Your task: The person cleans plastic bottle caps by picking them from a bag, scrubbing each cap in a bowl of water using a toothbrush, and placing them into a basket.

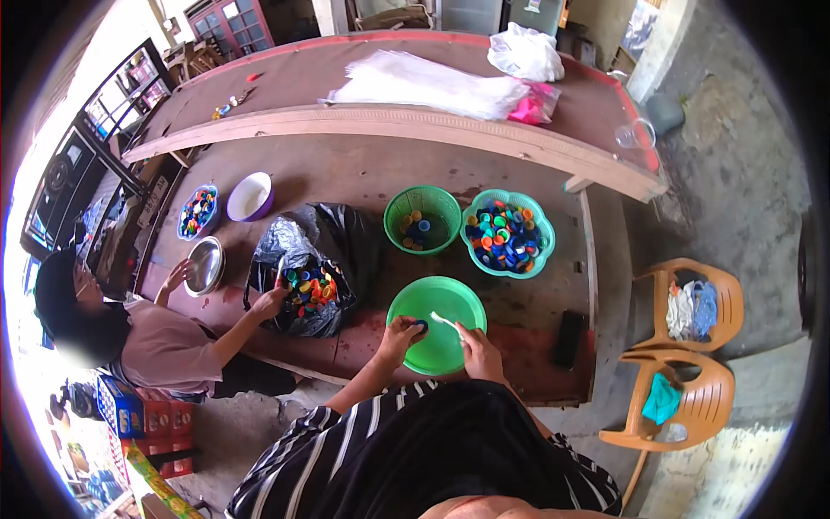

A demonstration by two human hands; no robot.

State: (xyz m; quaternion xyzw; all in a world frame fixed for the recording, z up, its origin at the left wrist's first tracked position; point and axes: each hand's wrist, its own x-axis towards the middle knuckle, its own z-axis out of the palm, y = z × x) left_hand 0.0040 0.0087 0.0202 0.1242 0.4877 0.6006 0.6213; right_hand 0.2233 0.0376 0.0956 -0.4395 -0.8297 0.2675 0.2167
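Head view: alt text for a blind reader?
At a green basin, the wearer's left hand holds a dark cap, the right hand a white brush-like tool. Beyond stand a green basket with few caps and a scalloped bowl full of them; at left, a co-worker's hand is at a black bag of caps.

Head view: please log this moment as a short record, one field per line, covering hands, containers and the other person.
left hand: holds a dark blue cap at the left side of the green basin
right hand: holds a white brush-like tool, its far end over the basin
containers: green basket with a few caps; scalloped bowl with many
other person: one hand at the black bag of caps, the other at the metal bowl, contact unclear
near right edge of table: dark flat rectangular object
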